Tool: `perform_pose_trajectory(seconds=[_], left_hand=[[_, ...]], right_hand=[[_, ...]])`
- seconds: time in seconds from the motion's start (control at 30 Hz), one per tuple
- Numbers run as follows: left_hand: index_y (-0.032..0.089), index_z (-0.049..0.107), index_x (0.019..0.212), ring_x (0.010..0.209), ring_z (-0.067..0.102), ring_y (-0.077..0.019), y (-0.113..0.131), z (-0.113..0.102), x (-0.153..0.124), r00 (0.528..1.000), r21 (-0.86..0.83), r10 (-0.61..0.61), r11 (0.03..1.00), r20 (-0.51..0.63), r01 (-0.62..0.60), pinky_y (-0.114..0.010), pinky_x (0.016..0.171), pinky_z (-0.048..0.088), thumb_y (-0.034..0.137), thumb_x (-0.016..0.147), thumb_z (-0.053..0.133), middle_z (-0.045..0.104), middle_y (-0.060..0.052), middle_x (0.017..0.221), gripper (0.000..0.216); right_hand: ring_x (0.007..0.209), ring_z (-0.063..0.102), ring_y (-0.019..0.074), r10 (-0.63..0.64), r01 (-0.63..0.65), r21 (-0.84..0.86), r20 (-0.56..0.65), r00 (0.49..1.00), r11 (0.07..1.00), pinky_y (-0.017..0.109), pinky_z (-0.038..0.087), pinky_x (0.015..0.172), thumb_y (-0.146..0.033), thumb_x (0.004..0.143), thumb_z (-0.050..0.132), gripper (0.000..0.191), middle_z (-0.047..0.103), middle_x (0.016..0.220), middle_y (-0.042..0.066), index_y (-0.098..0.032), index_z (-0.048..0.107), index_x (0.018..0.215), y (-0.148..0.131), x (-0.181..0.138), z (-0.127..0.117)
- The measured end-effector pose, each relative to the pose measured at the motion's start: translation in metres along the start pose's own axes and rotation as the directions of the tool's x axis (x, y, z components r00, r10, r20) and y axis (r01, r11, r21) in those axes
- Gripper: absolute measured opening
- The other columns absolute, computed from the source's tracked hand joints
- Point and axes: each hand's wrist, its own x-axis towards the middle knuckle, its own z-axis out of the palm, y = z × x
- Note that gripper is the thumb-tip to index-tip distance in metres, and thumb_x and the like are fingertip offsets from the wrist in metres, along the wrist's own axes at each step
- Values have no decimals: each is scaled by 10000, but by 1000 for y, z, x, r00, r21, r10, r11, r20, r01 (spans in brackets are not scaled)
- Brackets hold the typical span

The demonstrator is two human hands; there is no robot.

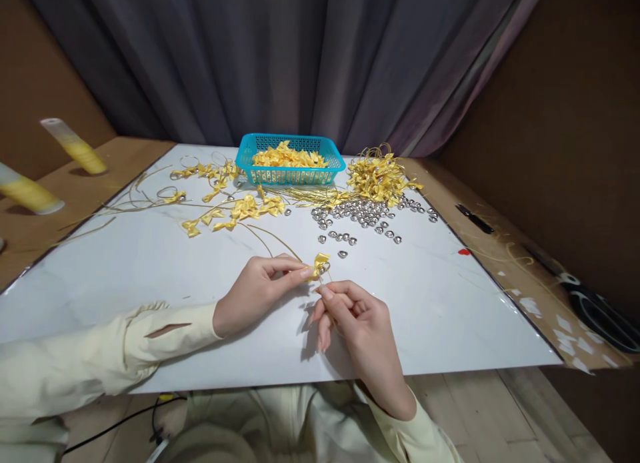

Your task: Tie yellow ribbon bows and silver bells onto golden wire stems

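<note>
My left hand pinches a small yellow ribbon bow between thumb and forefinger, just above the white board. A thin gold cord trails from the bow back toward the far left. My right hand is closed in a pinch right below the bow, holding the cord's end at the bow. Both sleeves are pale yellow.
A blue basket of yellow bows stands at the back. Loose bows on cords lie left of it, a heap of bows on the right, silver beads in front. Scissors lie at far right, two rolls at left.
</note>
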Motion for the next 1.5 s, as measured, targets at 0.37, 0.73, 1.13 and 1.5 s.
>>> perform_pose_trajectory(seconds=[0.37,0.73,1.13,1.5], left_hand=[[140,712,762,809,598,-166,-1,-2,-1,996,22,88,996,18,-88,-266,754,438,264,796,621,683,-55,823,158],[151,706,774,883,587,-188,2,-3,0,994,-16,84,996,70,-83,-311,832,428,275,802,616,674,-59,864,156],[150,700,765,907,567,-190,-2,0,-4,982,-13,186,982,-24,-187,-315,841,422,233,794,619,645,-66,844,119],[155,711,769,919,567,-189,-2,1,-2,970,39,239,970,-38,-238,-305,844,440,209,802,608,653,-70,829,121]], right_hand=[[352,447,46,-39,39,-109,7,999,993,188,357,403,-335,846,569,215,564,558,-26,-141,559,753,1,4,-8],[493,406,80,-280,214,-521,-51,959,826,204,320,497,-251,870,470,194,467,539,-41,-178,489,691,10,4,-8],[461,361,80,-298,158,-562,-164,940,811,204,293,480,-226,843,456,182,418,523,-60,-195,434,665,15,7,9],[462,406,88,-280,168,-498,-160,946,851,208,321,490,-276,870,460,200,458,528,-52,-197,455,686,14,10,11]])
